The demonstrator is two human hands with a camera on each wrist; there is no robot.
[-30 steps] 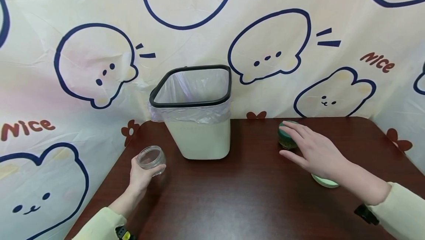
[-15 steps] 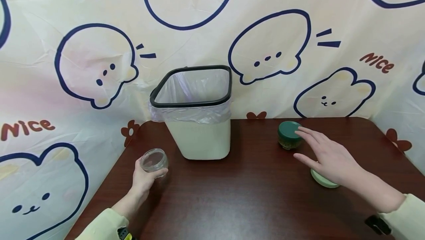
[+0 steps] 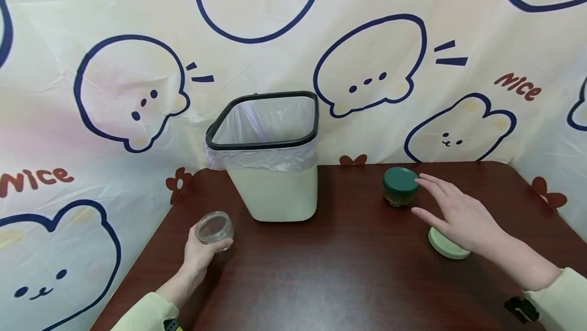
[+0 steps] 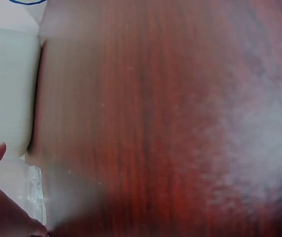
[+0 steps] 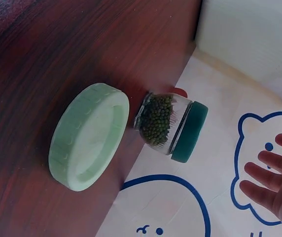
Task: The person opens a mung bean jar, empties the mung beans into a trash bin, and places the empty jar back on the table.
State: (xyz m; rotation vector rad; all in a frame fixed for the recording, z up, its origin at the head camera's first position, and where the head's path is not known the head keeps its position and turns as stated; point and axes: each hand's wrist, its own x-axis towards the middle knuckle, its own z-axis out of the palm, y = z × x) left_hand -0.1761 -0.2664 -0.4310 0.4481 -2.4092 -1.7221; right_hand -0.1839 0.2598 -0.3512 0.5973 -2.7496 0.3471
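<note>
On the table's left side, my left hand grips a clear glass jar that has no lid, its thumb along the near side. In the left wrist view, only the edge of this clear jar shows beside the thumb. My right hand hovers with fingers spread and holds nothing. Just left of its fingertips stands a glass jar with a dark green lid. The right wrist view shows small green beans inside that jar. A pale green shallow dish lies partly under the right hand in the head view.
A pale bin with a black rim and a plastic liner stands at the back of the dark wooden table, between the two jars. Behind the table hangs a cloth backdrop printed with cartoon animals.
My right hand has drawn back to the right from the green-lidded jar, showing more of its lid. The left hand and clear jar have shifted slightly right and nearer.
</note>
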